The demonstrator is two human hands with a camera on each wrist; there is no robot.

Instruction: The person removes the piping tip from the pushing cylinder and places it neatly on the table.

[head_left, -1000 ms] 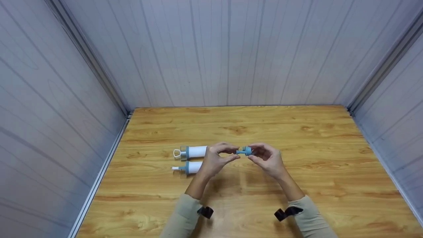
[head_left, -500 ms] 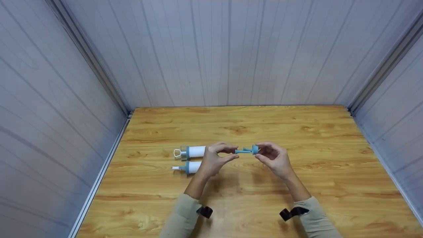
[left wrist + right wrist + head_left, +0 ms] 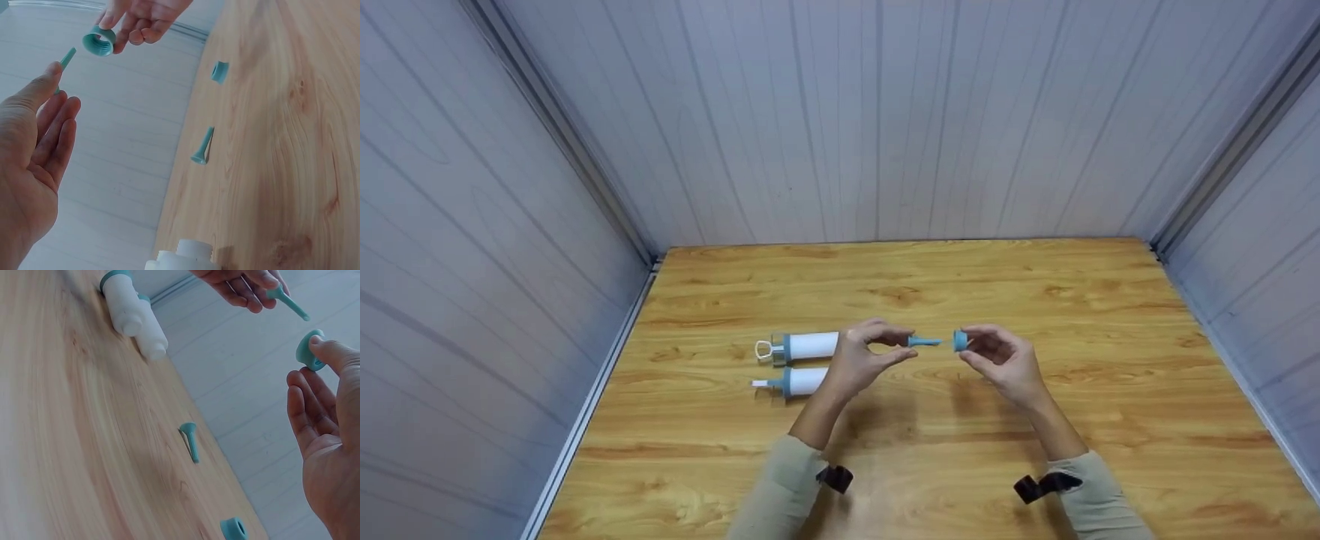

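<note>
My left hand [image 3: 861,361] pinches a slim teal nozzle [image 3: 926,341] by its wider end, its narrow tip pointing right. Between thumb and fingers, my right hand [image 3: 1011,369] holds a teal threaded ring cap [image 3: 960,340]. A small gap separates nozzle and cap, both held above the table. The left wrist view shows the thread inside the ring cap [image 3: 99,44]. A second nozzle [image 3: 203,147] and another ring cap [image 3: 220,72] lie on the wood; in the head view the hands hide them.
Left of my left hand, two white cylinders with teal collars lie side by side on the wooden table [image 3: 900,465]. The farther cylinder [image 3: 813,345] has a white loop handle; the nearer cylinder [image 3: 808,381] is partly covered by my wrist. Pale panel walls [image 3: 877,120] enclose the table.
The ring cap, which surrounded the nozzle a second ago, has been drawn off its tip to the right by my right hand. My left hand has shifted slightly right, still holding the nozzle.
</note>
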